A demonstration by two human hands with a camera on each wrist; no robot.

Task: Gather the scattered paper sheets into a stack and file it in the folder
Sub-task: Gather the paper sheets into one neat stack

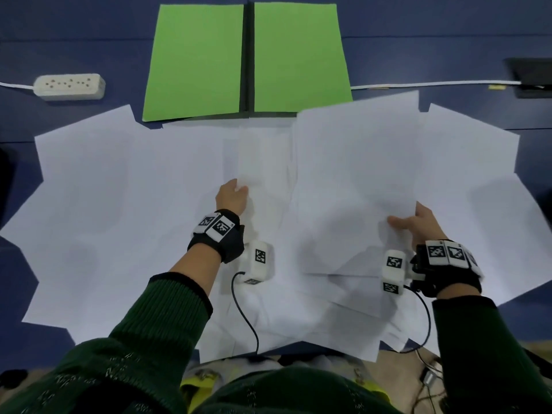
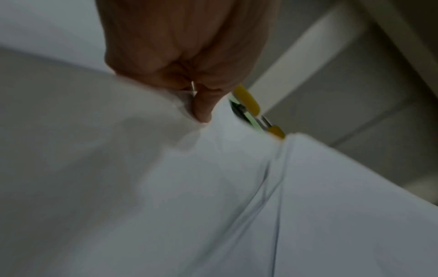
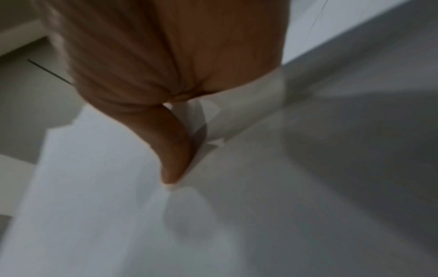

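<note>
Sheets fan wide across tabletop; left hand pinches a middle sheet, right hand pinches the raised bundle; folder open beyond, nearer left.

The head camera is looking steeply down from above at the table, covering both hands. Each wrist camera is looking along its palm, very near, across the paper sheets, which all three views are sharing.

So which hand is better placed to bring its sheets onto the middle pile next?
Right, probably. The right hand already pinches a raised bundle of sheets beside the middle. The left hand only grips one sheet's edge, with the left-side sheets flat.
</note>
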